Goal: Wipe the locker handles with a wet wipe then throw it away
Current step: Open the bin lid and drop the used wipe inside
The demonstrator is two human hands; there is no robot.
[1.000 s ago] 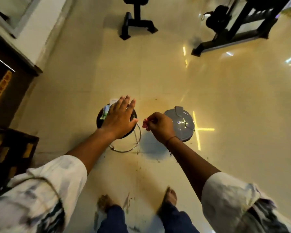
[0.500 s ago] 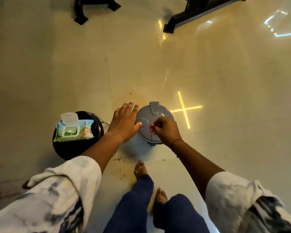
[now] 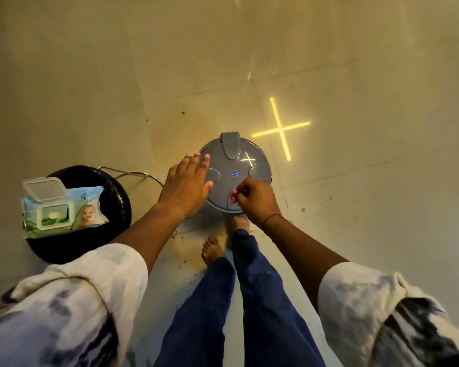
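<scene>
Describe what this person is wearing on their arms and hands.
Both forearms are bare below loose, wide sleeves that end near the elbow: the left sleeve and right sleeve are white cloth with blurry dark blue-black blotches. A thin dark thread band circles the wrist just behind the right hand. The left hand shows no ring, glove or watch.

You look straight down on a glossy beige tiled floor (image 3: 90, 75) with thin grout lines crossing the upper half of the frame. Right of centre a bright yellow cross of light (image 3: 281, 129) reflects off it. Dark specks dot the tiles near the centre.
</scene>
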